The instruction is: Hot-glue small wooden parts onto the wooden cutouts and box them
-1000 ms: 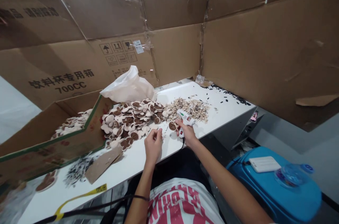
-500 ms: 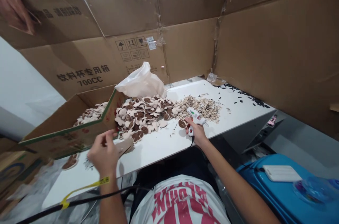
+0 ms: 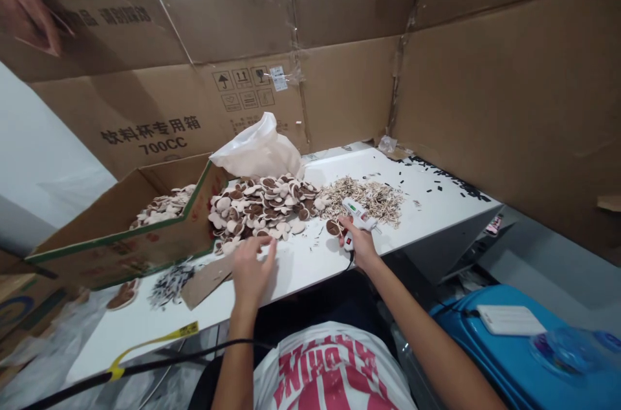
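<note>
My right hand [image 3: 361, 245] is wrapped round a white glue gun [image 3: 356, 208] with a red switch and a cord. A round brown piece with a pale rim [image 3: 334, 227] is at its fingertips. My left hand [image 3: 251, 268] is over the table's front part, thumb and fingers apart, with nothing visible in it. Just beyond it lies a heap of brown and cream felt-like pieces [image 3: 264, 200]. Right of that heap is a pile of small pale loops or strips [image 3: 378, 196]. A flat piece of brown cardboard [image 3: 206, 284] lies left of my left hand.
An open cardboard box [image 3: 121, 248] with more pieces stands at the left. Behind are a white bag [image 3: 262, 148] and tall cardboard walls [image 3: 347, 86]. Black bits [image 3: 451, 180] lie at the back right. A black cable [image 3: 165, 358] crosses before the table. Another person's hand [image 3: 29, 15] shows top left.
My left hand has moved right, away from the box side to in front of the heap, and its fingers have spread. My right hand stays nearly in place with the glue gun.
</note>
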Tool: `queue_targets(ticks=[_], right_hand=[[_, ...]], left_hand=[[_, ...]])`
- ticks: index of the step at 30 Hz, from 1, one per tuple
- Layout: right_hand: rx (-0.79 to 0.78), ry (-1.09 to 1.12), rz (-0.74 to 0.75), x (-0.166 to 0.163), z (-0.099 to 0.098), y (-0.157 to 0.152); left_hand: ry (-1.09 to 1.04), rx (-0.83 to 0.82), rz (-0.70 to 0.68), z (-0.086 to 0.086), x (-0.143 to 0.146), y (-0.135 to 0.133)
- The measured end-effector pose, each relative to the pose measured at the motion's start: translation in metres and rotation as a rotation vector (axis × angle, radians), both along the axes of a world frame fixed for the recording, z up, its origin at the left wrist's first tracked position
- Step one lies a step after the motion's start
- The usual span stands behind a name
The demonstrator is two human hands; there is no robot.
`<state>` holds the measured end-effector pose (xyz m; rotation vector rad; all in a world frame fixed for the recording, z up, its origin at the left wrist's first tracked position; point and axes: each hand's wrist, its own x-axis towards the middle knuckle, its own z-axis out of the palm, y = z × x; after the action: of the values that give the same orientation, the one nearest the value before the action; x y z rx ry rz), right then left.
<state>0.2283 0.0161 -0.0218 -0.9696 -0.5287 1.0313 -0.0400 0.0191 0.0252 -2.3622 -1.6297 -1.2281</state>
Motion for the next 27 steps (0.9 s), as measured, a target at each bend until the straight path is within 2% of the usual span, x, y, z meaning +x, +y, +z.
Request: queue_targets(ticks=[2, 4, 11, 18, 22, 27], right_hand=[[0.004, 0.0, 0.001, 0.0, -0.001, 0.001], [0.004, 0.004, -0.001, 0.0, -0.002, 0.001], [-0.006, -0.02, -0.006, 0.001, -0.004, 0.004], [-0.024, -0.048, 0.004, 0.002, -0.004, 0.006], [0.0, -0.045, 0.007, 0.002, -0.005, 0.008], [0.004, -0.029, 0.004, 0.002, -0.005, 0.008]], left_hand=[[0.056, -0.074, -0.129, -0.009, 0.025, 0.0], [0.094, -0.121, -0.199, -0.016, 0.041, 0.001], [0.081, -0.159, -0.285, -0.03, 0.06, 0.007], [-0.11, -0.358, -0.303, -0.037, 0.069, 0.01], [-0.215, -0.347, -0.323, -0.036, 0.071, 0.011], [-0.555, -0.461, -0.445, -0.029, 0.083, 0.016]])
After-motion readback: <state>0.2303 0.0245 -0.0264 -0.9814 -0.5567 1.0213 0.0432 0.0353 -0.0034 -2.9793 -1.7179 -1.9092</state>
